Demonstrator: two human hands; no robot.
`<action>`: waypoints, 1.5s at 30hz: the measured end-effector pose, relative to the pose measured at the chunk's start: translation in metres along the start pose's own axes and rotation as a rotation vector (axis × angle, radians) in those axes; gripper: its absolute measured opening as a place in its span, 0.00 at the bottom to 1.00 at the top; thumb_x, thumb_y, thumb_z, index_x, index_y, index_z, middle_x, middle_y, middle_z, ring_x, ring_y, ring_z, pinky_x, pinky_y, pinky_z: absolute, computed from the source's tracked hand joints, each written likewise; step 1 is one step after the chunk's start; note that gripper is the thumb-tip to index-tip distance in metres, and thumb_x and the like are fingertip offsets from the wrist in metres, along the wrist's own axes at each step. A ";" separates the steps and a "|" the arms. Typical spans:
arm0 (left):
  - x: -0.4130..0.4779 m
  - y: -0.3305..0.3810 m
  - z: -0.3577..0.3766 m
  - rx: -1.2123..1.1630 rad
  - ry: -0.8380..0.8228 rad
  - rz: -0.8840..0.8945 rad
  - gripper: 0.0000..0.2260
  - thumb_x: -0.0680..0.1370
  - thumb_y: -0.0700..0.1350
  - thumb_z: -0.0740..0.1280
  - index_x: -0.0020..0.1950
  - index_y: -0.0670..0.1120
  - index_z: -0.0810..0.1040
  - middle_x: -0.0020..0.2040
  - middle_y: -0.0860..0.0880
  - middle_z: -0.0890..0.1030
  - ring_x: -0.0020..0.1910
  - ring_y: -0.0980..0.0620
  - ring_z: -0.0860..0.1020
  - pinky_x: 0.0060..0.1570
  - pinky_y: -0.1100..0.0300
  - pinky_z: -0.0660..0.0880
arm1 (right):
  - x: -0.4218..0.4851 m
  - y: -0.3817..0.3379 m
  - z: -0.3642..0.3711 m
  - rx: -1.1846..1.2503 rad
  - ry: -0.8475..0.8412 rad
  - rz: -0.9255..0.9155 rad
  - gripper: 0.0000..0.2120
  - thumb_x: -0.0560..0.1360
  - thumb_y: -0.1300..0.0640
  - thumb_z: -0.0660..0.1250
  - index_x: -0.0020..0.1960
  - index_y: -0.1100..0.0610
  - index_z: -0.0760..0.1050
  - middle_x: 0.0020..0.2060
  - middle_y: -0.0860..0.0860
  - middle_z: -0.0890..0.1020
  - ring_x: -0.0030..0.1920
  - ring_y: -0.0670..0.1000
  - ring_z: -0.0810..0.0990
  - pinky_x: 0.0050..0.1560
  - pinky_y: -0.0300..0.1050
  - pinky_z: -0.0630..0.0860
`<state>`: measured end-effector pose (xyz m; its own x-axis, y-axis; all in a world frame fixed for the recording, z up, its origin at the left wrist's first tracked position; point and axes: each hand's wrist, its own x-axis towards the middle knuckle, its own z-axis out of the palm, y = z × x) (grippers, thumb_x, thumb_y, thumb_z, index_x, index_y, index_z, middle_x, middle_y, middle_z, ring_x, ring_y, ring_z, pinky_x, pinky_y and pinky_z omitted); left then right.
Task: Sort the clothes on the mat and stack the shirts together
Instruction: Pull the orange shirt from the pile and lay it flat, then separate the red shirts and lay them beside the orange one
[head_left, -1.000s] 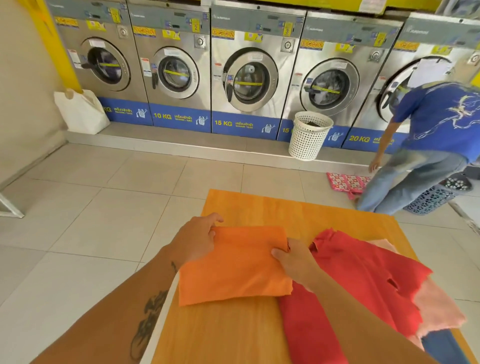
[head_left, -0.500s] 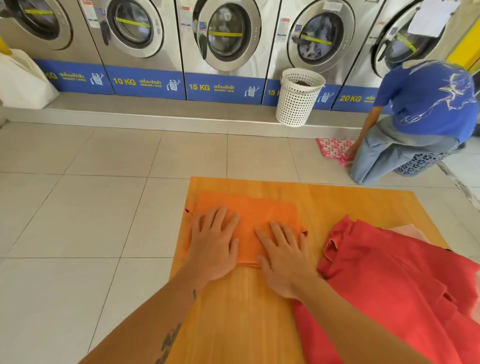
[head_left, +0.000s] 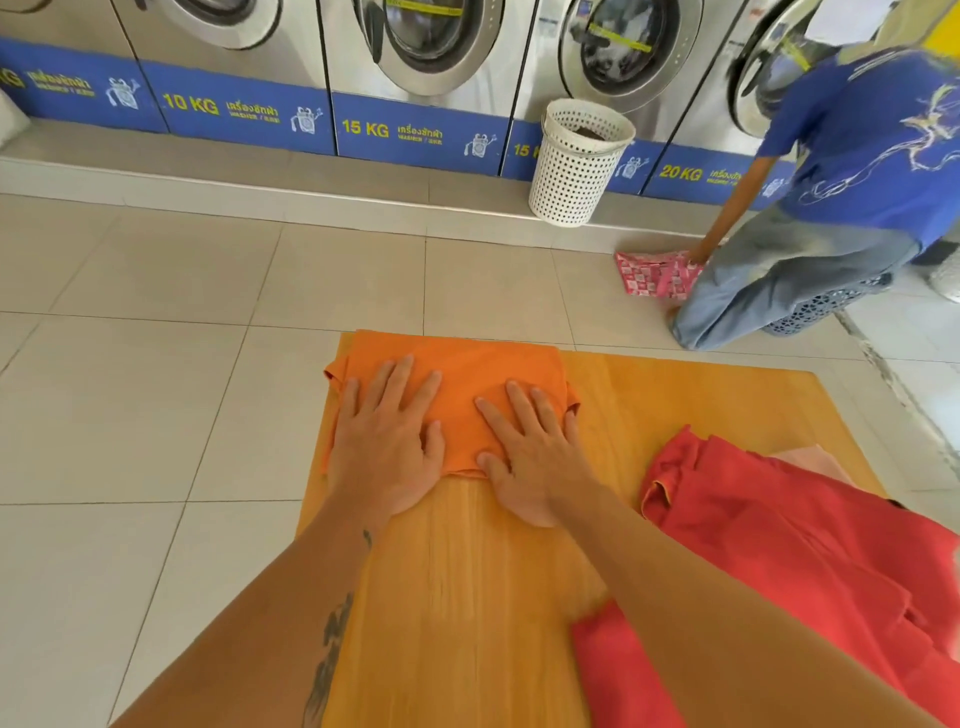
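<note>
Left hand (head_left: 387, 449) and right hand (head_left: 530, 457) both flat, fingers spread, palms pressing the folded orange shirt (head_left: 467, 384), gripping nothing. Shirt sits at the mat's (head_left: 675, 395) far-left corner, its far edge at the mat edge. Bare mat between shirt and red garment pile (head_left: 779, 545) on the right. Open tile floor (head_left: 156, 364) left. White basket (head_left: 579, 161) well beyond.

1. The scene is lit brightly and evenly — no hard shadows are cast on the floor tiles (head_left: 156, 415).
2. Soft sheen is seen on the steel washing machines (head_left: 467, 52).
3. Straight lines are bowed toward the edges by the wide-angle lens.
4. The person in blue (head_left: 857, 171) at upper right is smeared by motion blur — the forearms at the bottom edge are rendered soft.
</note>
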<state>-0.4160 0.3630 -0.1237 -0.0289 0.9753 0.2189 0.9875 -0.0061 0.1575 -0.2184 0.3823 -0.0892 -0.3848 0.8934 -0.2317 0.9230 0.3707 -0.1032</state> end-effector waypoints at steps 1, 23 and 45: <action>-0.001 0.000 0.000 0.001 -0.002 0.006 0.26 0.78 0.58 0.51 0.76 0.55 0.62 0.78 0.47 0.61 0.76 0.45 0.57 0.73 0.40 0.53 | -0.003 -0.001 -0.003 0.007 -0.015 0.004 0.32 0.77 0.35 0.45 0.78 0.38 0.40 0.80 0.49 0.40 0.79 0.56 0.37 0.75 0.68 0.42; -0.154 0.219 -0.085 -0.602 -0.559 -0.081 0.33 0.68 0.49 0.60 0.74 0.54 0.62 0.56 0.50 0.80 0.54 0.46 0.79 0.55 0.49 0.76 | -0.274 0.107 -0.057 -0.069 0.004 0.273 0.36 0.71 0.50 0.60 0.77 0.43 0.55 0.77 0.55 0.57 0.76 0.59 0.56 0.72 0.58 0.57; -0.222 0.118 -0.184 -0.537 -0.409 -0.024 0.23 0.76 0.44 0.68 0.65 0.67 0.68 0.57 0.57 0.78 0.56 0.54 0.76 0.57 0.52 0.74 | -0.256 0.025 -0.076 -0.252 -0.074 -0.310 0.30 0.62 0.47 0.63 0.65 0.46 0.76 0.78 0.52 0.55 0.78 0.62 0.43 0.73 0.69 0.46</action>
<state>-0.3211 0.1055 0.0233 0.1152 0.9810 -0.1561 0.7701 0.0111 0.6378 -0.0968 0.1821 0.0410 -0.6357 0.7125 -0.2971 0.7325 0.6782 0.0593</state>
